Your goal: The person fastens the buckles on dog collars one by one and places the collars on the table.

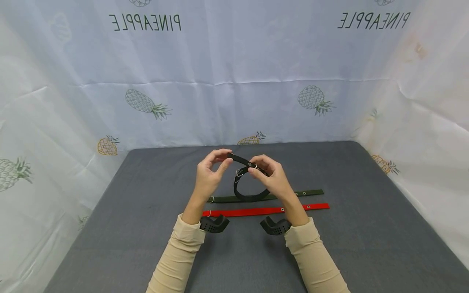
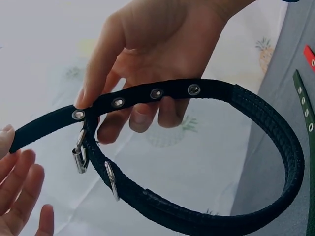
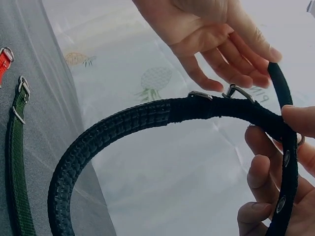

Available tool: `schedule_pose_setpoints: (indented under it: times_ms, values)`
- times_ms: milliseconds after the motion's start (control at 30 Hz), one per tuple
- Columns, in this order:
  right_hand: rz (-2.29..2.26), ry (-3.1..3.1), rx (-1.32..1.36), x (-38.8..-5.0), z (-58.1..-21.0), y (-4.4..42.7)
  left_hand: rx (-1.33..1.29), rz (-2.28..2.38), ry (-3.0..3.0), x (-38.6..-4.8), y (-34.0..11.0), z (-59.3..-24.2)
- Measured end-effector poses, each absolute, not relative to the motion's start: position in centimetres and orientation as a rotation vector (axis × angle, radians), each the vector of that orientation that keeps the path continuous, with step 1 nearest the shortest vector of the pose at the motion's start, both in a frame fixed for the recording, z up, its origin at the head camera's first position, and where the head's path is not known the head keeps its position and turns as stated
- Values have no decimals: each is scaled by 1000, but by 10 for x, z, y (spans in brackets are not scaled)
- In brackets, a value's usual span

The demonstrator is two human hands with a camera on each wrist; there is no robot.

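Note:
A black collar (image 1: 251,198) is held in the air, bent into a loop, with metal eyelets along one end and a buckle (image 2: 80,153) and D-ring (image 2: 111,180) on the other. My left hand (image 1: 209,173) pinches the tip of the eyelet end between thumb and fingers. My right hand (image 1: 272,176) pinches the strap where its two parts cross, thumb beside an eyelet, as the left wrist view shows. In the right wrist view the buckle (image 3: 239,93) lies on the loop between the left hand (image 3: 216,39) and right hand (image 3: 295,172).
Behind the loop, a green collar (image 1: 224,199) lies straight across the grey table (image 1: 146,228). A red collar (image 1: 242,212) lies parallel to it, nearer to me. White curtains (image 1: 227,49) with pineapple prints stand at the back and both sides.

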State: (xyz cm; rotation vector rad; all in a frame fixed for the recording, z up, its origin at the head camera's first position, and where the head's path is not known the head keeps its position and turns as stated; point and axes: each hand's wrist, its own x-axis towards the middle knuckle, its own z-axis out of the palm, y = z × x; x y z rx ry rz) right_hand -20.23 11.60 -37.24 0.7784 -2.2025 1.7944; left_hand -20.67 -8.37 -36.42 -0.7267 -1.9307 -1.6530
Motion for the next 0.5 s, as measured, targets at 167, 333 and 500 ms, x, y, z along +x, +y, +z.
schedule_pose_setpoints:
  times_ms: [167, 333, 500]
  values:
    - [1816, -2155, 757, -204, -373, 117, -754, -1683, -2008, -208, -84, -367]
    - [1896, -2071, 755, -204, -373, 119, -841, -1740, -2121, -212, -81, -374]
    - [1980, -1990, 754, -205, -372, 119, -860, -1826, -2171, -213, -75, -381]
